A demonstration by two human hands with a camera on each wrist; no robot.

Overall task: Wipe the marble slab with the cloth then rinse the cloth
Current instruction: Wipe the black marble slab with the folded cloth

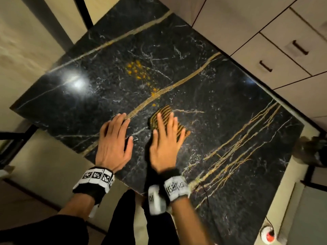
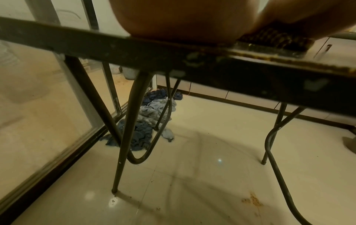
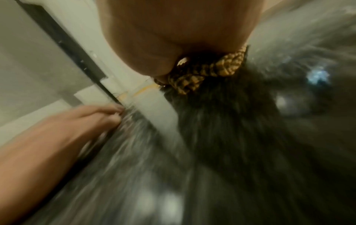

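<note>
Both hands lie flat, fingers straight: left hand on the bare marble slab, right hand pressing the striped cloth, whose long axis runs eleven to five, beneath its fingers; orange powder lies at eleven.

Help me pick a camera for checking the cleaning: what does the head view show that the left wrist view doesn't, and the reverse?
Only the head view shows the orange spill on top of the marble slab, the drawers, and the left hand flat on the slab. Only the left wrist view shows the table legs, the floor and a pile of blue rags. Both show the right hand pressing the striped cloth on the slab.
</note>
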